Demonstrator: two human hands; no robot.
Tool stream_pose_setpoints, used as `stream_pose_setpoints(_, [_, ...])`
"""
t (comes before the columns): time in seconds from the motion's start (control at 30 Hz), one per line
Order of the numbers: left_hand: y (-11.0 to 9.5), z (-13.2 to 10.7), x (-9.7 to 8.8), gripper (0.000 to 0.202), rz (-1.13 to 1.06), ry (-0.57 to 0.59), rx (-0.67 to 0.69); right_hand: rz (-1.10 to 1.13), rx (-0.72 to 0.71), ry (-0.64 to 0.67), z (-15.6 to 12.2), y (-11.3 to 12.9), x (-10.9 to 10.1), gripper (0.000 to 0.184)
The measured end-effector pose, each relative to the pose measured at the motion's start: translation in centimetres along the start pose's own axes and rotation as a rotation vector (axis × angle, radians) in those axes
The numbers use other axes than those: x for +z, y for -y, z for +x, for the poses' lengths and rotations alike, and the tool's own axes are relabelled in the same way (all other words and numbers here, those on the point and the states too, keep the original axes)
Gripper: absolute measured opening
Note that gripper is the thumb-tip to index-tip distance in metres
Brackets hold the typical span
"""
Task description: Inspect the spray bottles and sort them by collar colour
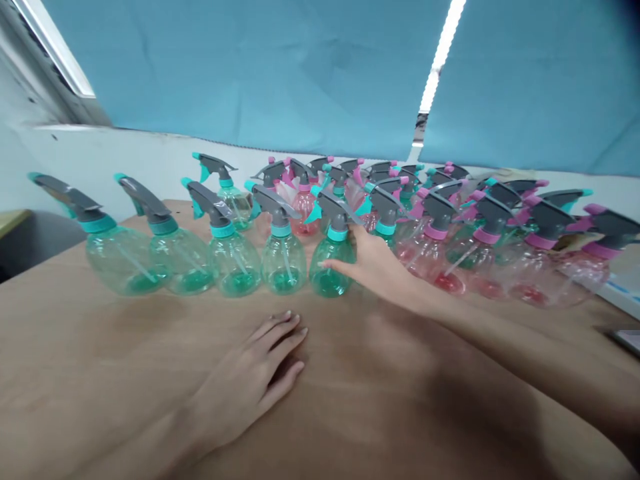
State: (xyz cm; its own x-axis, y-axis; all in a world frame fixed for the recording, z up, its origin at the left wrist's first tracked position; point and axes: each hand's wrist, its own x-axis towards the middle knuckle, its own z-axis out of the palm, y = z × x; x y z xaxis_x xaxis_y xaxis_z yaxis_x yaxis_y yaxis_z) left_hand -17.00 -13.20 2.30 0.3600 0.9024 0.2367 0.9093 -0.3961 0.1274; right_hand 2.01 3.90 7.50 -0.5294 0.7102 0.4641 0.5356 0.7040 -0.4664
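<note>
A row of green spray bottles with grey triggers stands across the brown table [100, 373]. My right hand [373, 263] reaches forward and wraps its fingers round the rightmost green spray bottle [331, 257] of that front row. My left hand [260, 370] lies flat on the table in front of the row, fingers stretched out together, holding nothing. Several pink spray bottles [435, 257] stand just right of my right hand.
More green and pink bottles crowd behind the front row up to a white ledge [125, 150]. Blue curtains [250, 67] hang behind. A dark flat object [627, 339] lies at the table's right edge.
</note>
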Motion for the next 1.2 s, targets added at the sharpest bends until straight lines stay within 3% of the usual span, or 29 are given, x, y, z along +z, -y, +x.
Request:
stream_pose_setpoints(0.33, [-0.2,1.4,0.7,0.039,-0.049,0.004,0.027,0.002,-0.001,0.006,1.1,-0.3,0.6,0.064])
stream_pose_setpoints(0.47, [-0.5,2.4,1.3,0.041,-0.081,0.001,0.023,0.018,0.002,0.030,0.5,-0.1,0.2,0.073])
stream_pose_setpoints(0.6, [-0.9,3.6,1.8,0.040,-0.101,0.010,0.023,0.045,0.014,0.009,-1.7,0.1,-2.1,0.068])
stream_pose_setpoints(0.73, [-1.6,5.5,2.6,0.038,-0.106,0.020,0.058,-0.011,-0.033,-0.104,-3.3,-0.2,-6.1,0.028])
stream_pose_setpoints(0.83, [-2.3,7.1,3.1,0.038,-0.110,0.033,0.076,-0.188,-0.057,-0.254,-2.6,-0.9,-8.5,0.026])
stream_pose_setpoints(0.9, [-2.9,8.0,3.3,0.039,-0.115,0.042,0.082,-0.245,-0.042,-0.287,-1.5,-1.5,-9.1,0.028])
stream_pose_setpoints(1.03, [-4.0,9.4,3.7,0.041,-0.139,0.031,0.099,-0.367,0.066,-0.204,0.7,-1.9,-8.5,0.041])
stream_pose_setpoints(1.2, [-4.5,9.9,3.8,0.035,-0.230,-0.010,0.081,-0.358,0.117,-0.183,1.7,-2.3,-7.2,0.049])
